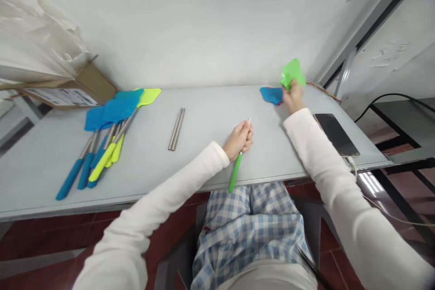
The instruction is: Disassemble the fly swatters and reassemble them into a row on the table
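Note:
My left hand [240, 139] is closed around a metal rod with a green handle [235, 172], which slants down past the table's front edge. A short silver tip of the rod shows above the fist. Over the right back of the table, my right hand [293, 97] grips a bright green fly swatter head [292, 72] by its lower end; it is slightly blurred. Just left of that hand lies a blue fly swatter head [271, 95] with a bit of red at its edge. Two bare metal rods [176, 129] lie side by side left of my left hand.
Several fly swatters with blue and yellow-green heads [120, 108] are piled at the left. Behind them stands a cardboard box [91, 84]. A phone [336, 135] with a white cable lies at the right edge of the grey table [204, 163]. A white wall [204, 31] rises behind.

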Available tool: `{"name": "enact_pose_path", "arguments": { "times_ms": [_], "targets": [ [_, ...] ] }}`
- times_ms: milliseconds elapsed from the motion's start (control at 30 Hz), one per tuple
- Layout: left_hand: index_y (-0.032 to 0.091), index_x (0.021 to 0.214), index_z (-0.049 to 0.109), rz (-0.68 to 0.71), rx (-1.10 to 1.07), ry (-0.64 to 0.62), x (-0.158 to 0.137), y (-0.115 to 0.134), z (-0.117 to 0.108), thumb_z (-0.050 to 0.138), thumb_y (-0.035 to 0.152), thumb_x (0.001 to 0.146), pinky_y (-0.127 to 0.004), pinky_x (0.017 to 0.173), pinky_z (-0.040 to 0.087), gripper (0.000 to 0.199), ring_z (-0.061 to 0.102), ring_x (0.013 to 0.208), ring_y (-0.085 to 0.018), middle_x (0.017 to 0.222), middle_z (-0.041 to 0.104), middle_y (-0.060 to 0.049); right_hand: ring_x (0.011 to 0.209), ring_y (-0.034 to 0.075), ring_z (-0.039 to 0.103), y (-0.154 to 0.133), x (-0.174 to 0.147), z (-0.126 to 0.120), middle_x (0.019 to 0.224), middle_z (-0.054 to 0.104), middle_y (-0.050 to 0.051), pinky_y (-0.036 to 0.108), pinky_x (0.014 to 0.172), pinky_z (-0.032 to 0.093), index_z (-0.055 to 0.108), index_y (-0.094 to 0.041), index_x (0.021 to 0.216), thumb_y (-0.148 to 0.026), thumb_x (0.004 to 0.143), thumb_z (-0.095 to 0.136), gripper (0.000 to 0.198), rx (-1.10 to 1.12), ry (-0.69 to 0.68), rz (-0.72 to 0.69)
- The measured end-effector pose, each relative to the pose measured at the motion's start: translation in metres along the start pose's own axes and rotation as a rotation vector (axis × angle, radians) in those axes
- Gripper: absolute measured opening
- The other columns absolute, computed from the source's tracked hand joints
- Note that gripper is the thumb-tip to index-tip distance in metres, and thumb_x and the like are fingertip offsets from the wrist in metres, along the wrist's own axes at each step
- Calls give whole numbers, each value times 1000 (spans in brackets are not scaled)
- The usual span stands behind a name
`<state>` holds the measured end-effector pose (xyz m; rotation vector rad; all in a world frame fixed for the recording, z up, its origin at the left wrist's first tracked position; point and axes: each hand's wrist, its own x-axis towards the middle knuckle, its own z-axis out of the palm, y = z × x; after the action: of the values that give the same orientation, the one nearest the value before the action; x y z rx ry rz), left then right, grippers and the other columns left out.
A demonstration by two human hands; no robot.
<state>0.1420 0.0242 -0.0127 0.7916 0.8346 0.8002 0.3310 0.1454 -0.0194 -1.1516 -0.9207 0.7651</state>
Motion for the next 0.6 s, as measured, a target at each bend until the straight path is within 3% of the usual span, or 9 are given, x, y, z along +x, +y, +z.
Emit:
{"name": "enact_pose_path", "arguments": {
  "times_ms": [67, 167, 333, 467, 600],
  "targets": [
    [20, 76, 39, -49, -47, -28, -2, 2, -8, 56, 38, 96, -11, 33, 7, 32, 16, 35, 0, 55, 23, 12, 111, 17, 64, -9, 14, -14, 111, 67, 7, 37, 84, 59, 58, -21, 94, -22, 90, 48, 10, 105, 46, 15],
    [19, 75, 40, -85, -180, -64, 5, 11, -19, 61, 32, 94, -11, 32, 6, 31, 14, 35, 0, 55, 21, 12, 100, 16, 66, -8, 26, -15, 108, 66, 5, 33, 77, 60, 53, -22, 96, -21, 87, 53, 9, 202, 59, 85],
    [18, 68, 38, -151, -422, -135, 14, 20, -31, 41, 35, 102, -13, 31, 4, 38, 11, 34, -2, 53, 16, 11, 91, 15, 64, 18, 30, -10, 95, 61, 1, 24, 61, 58, 44, -26, 102, -13, 78, 61, 33, -87, 174, 188],
    [19, 63, 27, -203, -539, -132, 14, 20, -35, 42, 43, 101, -14, 32, 1, 48, 10, 34, -3, 52, 12, 10, 110, 23, 61, 27, 31, -19, 93, 60, 6, 33, 83, 56, 44, -23, 94, -11, 76, 64, 29, -370, 138, 97],
    [20, 60, 24, -259, -548, -159, 14, 23, -36, 42, 37, 99, -15, 33, -2, 46, 7, 34, -3, 51, 9, 10, 135, 37, 42, 17, 25, -20, 116, 57, 19, 57, 110, 33, 52, -15, 100, -14, 75, 69, 31, -672, 199, -39]
  ]
}}
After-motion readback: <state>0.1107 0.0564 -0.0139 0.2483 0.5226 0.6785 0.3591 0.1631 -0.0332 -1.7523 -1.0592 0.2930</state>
